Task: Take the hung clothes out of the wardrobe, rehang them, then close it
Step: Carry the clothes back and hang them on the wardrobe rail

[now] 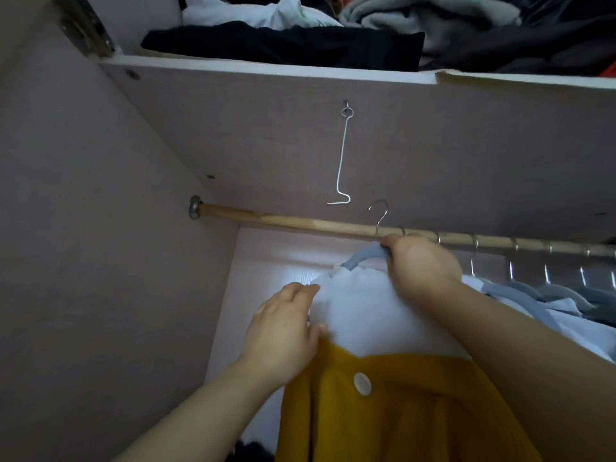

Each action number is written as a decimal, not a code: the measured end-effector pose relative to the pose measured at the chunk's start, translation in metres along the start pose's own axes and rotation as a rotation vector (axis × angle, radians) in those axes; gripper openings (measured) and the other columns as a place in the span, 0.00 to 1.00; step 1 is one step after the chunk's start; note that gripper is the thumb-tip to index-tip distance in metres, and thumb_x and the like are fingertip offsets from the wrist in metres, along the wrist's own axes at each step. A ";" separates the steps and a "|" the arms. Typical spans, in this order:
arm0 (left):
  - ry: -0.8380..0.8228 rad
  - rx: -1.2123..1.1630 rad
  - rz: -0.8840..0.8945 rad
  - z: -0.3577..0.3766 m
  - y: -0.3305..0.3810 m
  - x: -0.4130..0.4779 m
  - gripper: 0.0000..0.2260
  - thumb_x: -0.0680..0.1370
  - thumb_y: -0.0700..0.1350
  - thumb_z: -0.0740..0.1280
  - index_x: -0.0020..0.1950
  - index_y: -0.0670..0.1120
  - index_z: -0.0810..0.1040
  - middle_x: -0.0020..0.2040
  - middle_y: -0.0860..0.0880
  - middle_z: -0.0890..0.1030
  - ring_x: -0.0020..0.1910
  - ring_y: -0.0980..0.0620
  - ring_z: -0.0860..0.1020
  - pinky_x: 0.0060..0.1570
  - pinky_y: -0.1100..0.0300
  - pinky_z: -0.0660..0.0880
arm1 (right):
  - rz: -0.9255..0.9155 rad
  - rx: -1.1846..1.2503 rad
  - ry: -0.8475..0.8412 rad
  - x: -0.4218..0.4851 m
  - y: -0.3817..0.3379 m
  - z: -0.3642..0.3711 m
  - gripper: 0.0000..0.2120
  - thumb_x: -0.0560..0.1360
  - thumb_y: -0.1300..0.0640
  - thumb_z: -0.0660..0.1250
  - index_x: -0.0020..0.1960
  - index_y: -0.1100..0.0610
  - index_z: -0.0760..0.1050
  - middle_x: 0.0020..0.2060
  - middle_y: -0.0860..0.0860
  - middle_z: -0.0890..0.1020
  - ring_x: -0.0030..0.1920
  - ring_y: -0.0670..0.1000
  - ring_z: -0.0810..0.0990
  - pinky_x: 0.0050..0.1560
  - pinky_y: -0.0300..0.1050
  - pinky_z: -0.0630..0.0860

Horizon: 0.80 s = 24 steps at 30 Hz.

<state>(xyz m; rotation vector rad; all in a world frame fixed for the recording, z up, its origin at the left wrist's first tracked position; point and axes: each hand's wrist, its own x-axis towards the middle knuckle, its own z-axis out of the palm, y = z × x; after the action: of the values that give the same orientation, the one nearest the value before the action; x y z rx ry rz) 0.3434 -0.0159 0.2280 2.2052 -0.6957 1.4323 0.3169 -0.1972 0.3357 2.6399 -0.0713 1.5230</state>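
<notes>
A garment with a white top (360, 311) and a mustard-yellow lower part (393, 411) hangs on a blue-grey hanger (361, 256). My right hand (421, 261) grips the hanger just below its metal hook (380, 215), which sits in front of and above the wooden rail (283, 221). The white fabric's left edge is held by my left hand (283, 331). Several more hangers with pale and grey clothes (546, 298) hang on the rail at the right.
A bent wire hook (343, 158) dangles from the underside of the shelf (300, 71). Folded and heaped clothes (300, 41) lie on that shelf. The wardrobe's left side wall (83, 228) stands close by, and the rail's left stretch carries nothing.
</notes>
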 end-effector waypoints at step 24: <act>-0.128 0.091 -0.148 0.013 -0.020 -0.028 0.24 0.78 0.52 0.61 0.73 0.50 0.59 0.70 0.50 0.64 0.67 0.49 0.65 0.64 0.57 0.62 | -0.141 -0.089 0.079 -0.051 -0.018 0.080 0.26 0.76 0.54 0.57 0.73 0.47 0.58 0.69 0.55 0.66 0.68 0.57 0.63 0.65 0.49 0.58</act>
<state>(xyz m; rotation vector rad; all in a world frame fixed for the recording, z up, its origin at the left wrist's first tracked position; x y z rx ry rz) 0.3556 -0.0025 0.1962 2.3808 -0.5045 1.2821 0.3624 -0.1883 0.2508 2.4571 0.0506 1.5391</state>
